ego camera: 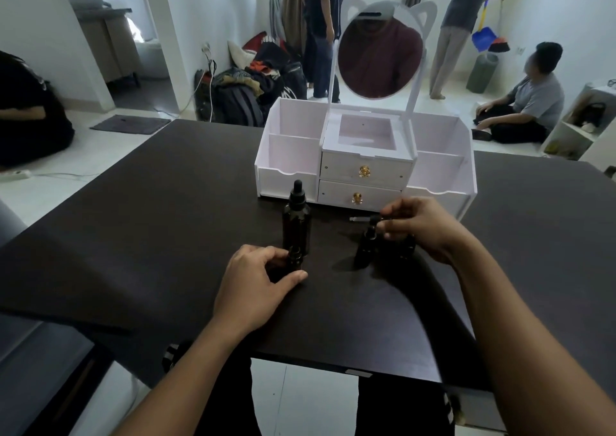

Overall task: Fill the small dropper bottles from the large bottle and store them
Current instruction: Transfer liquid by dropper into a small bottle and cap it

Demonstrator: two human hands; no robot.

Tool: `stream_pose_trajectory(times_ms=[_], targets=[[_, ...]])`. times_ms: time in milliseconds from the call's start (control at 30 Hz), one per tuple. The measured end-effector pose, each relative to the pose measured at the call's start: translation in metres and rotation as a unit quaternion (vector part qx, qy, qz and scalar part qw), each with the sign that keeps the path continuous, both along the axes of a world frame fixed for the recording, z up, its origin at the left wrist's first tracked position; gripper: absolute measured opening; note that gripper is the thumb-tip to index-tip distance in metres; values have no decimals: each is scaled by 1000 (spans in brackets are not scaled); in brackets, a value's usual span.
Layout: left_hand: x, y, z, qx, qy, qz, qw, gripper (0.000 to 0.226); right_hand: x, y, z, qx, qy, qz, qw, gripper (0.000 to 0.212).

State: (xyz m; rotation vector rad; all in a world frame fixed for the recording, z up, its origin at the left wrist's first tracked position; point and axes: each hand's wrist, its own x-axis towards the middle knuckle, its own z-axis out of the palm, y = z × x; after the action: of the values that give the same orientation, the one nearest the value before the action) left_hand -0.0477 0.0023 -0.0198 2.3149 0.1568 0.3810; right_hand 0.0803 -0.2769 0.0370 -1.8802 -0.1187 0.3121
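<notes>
Dark bottles on a dark table, white organiser behind.
Here's the large bottle, near-black glass with a black dropper cap; the small dropper bottle in front of it is the same dark shade, and so is the second small bottle over to the right. The dropper above that one shows a black cap and a clear glass tube. The table under it all is a plain matt blackish brown. Behind, the organiser is plain white all over, each drawer with a gold knob, and its round mirror is filled with a maroon reflection. On the pale floor, a dark grey mat; far back, a bright blue dustpan.
</notes>
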Motion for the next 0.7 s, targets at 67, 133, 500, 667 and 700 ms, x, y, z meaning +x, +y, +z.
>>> stream_pose_trajectory(times_ms=[67,133,500,667,700], targets=[[0,0,1,-1,-3,-1,1000,43,4,5,-4,-53,-23,14,998,21],[0,0,1,-2,-6,0,1000,42,10,9,-8,-99,-56,20,993,18],[1,0,1,4,-3,0,1000,41,20,10,-18,-139,-99,13,985,17],[1,1,0,-2,1,1,1000,43,13,4,-19,-101,-89,-6,991,22],[1,0,0,-2,1,1,1000,43,11,3,-19,-95,-88,-9,992,23]])
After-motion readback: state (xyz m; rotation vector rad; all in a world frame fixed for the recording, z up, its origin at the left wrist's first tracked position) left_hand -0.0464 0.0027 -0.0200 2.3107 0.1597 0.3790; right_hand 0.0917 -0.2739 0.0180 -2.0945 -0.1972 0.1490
